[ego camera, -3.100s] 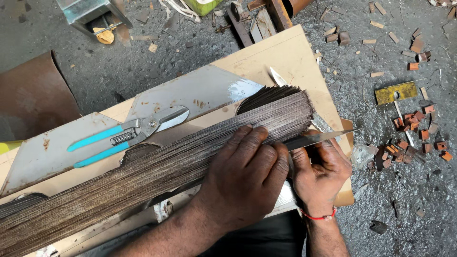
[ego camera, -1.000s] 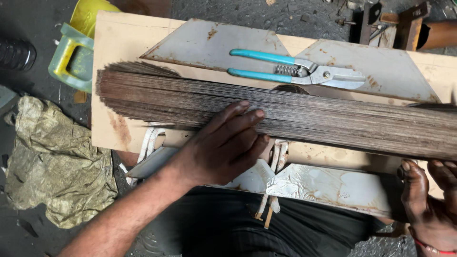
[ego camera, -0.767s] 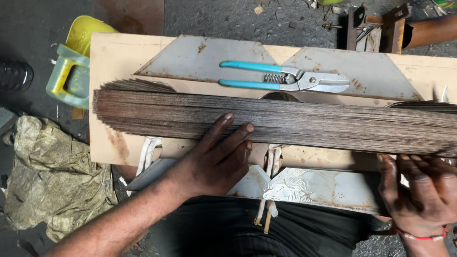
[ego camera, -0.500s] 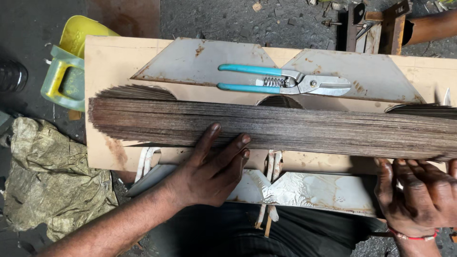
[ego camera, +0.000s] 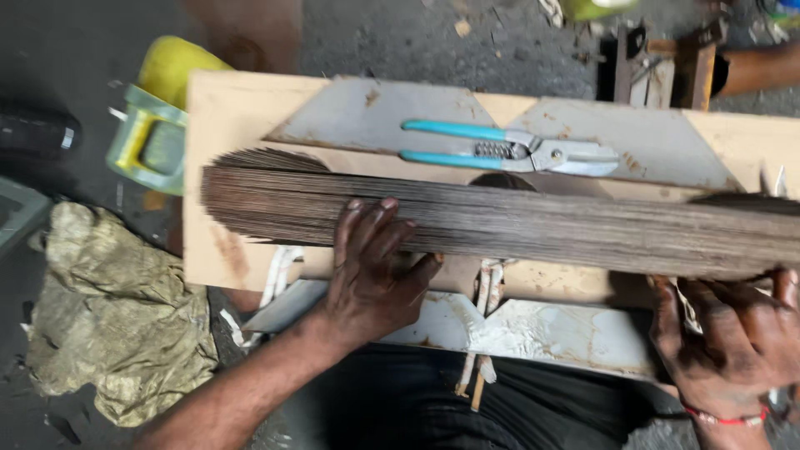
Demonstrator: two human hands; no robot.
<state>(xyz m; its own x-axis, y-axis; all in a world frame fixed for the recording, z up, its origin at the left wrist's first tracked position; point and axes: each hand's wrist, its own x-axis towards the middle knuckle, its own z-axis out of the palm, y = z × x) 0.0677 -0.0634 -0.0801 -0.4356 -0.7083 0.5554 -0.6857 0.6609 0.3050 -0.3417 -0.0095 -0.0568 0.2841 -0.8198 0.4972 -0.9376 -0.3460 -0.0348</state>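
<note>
A long bundle of thin brown sticks [ego camera: 542,225] lies flat across a wooden board [ego camera: 225,117]. My left hand [ego camera: 375,271] rests palm down on the bundle's near side, fingers spread over the sticks. My right hand [ego camera: 733,333] is at the lower right edge, under the bundle's near edge, fingers curled up against it. A pair of snips with teal handles [ego camera: 508,154] lies on a grey metal plate [ego camera: 375,117] beyond the bundle, touched by neither hand.
A yellow and green plastic container [ego camera: 158,117] sits left of the board. A crumpled olive cloth [ego camera: 117,317] lies on the ground at lower left. A second metal plate [ego camera: 542,329] is near my lap, with white straps [ego camera: 483,292] hanging. Wooden and metal scraps [ego camera: 667,58] lie beyond.
The view swung from the bundle's right end to its left part. My left hand slid along the bundle and now presses near its left part; my right hand came up under the right side.
</note>
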